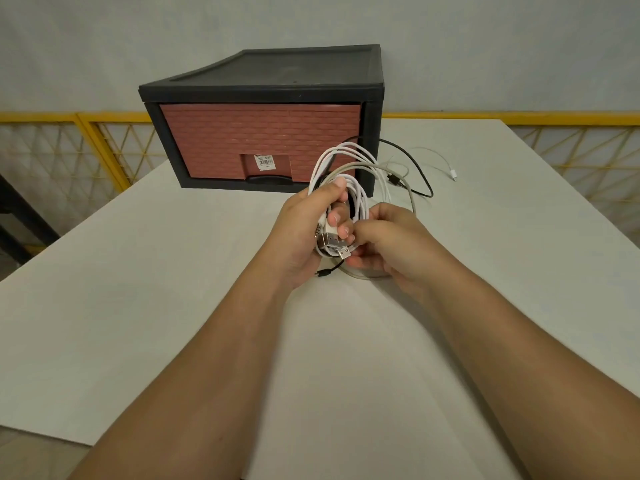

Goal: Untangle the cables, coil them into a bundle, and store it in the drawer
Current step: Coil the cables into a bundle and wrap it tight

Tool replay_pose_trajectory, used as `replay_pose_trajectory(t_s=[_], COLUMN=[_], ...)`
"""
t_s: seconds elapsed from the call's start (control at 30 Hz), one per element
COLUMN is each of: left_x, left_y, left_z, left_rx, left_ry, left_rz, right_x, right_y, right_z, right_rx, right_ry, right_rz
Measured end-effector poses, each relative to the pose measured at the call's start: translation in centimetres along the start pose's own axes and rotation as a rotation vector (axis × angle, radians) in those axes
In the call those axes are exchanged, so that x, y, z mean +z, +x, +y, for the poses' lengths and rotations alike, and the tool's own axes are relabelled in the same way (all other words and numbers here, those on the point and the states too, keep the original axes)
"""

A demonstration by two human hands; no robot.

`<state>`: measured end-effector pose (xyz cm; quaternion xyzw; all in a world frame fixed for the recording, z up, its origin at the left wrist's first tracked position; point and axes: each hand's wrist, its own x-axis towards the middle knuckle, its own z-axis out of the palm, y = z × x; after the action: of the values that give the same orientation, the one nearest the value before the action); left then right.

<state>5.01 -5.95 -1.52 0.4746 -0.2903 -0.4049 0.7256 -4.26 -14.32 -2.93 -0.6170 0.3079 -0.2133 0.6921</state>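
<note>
Both left grip (307, 231) and right grip (394, 244) around looped cables (360, 197)

A bare work space, likelier a workshop or lab than a home: yellow wire-mesh fence (114, 147) at 10 and 2 o'clock (industrial-looking), plain white desk (173, 306), blank grey wall (311, 22) at 12.

Drawer (259, 140) front shut; loose cables (394, 180) sprawl right of it; open tabletop (138, 289) left, near side.
</note>
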Motion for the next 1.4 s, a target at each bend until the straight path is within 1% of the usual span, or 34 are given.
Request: replay_pose_trajectory(t_s=[0.1,0.17,0.27,0.43,0.6,0.77,0.9,0.93,1.0,1.07,1.13,1.27,1.4], left_x=[-0.5,-0.9,-1.2,-1.1,-1.0,-0.7,-1.0,-1.1,-1.3,-1.4,-1.6,-2.0,-2.2], left_y=[0.1,0.2,0.2,0.1,0.1,0.0,0.1,0.1,0.0,0.0,0.1,0.2,0.3], left_z=[0.2,0.5,0.6,0.7,0.5,0.3,0.6,0.7,0.8,0.9,0.9,1.0,1.0], left_rx=[-0.004,-0.003,-0.01,-0.026,-0.044,-0.079,-0.082,-0.087,-0.107,-0.127,-0.132,-0.123,-0.129], left_ry=[-0.056,-0.1,-0.144,-0.131,-0.127,-0.121,-0.175,-0.186,-0.21,-0.224,-0.222,-0.205,-0.182], left_rz=[0.006,0.008,-0.002,-0.007,-0.012,-0.014,-0.036,-0.049,-0.086,-0.12,-0.133,-0.125,-0.1], right_x=[-0.4,-0.9,-1.9,-2.1,-1.9,-1.7,-2.3,-2.3,-2.1,-1.6,-1.4,-2.0,-2.6], right_y=[-0.1,-0.2,-0.1,0.0,0.2,0.5,1.0,1.2,1.4,1.3,1.2,0.8,0.3], right_z=[-0.1,-0.4,-0.6,-0.9,-0.6,-0.3,-0.3,-0.3,0.0,0.2,0.2,-0.6,-1.7], right_rx=[-0.056,-0.068,-0.131,-0.213,-0.189,-0.167,-0.187,-0.183,-0.183,-0.22,-0.289,-0.315,-0.309], right_ry=[-0.025,0.035,0.131,0.052,0.049,-0.059,0.006,0.013,-0.063,-0.167,-0.234,-0.189,-0.102], right_rz=[-0.053,-0.11,-0.114,-0.174,-0.132,-0.084,0.012,0.012,-0.035,-0.071,-0.045,0.074,0.088])
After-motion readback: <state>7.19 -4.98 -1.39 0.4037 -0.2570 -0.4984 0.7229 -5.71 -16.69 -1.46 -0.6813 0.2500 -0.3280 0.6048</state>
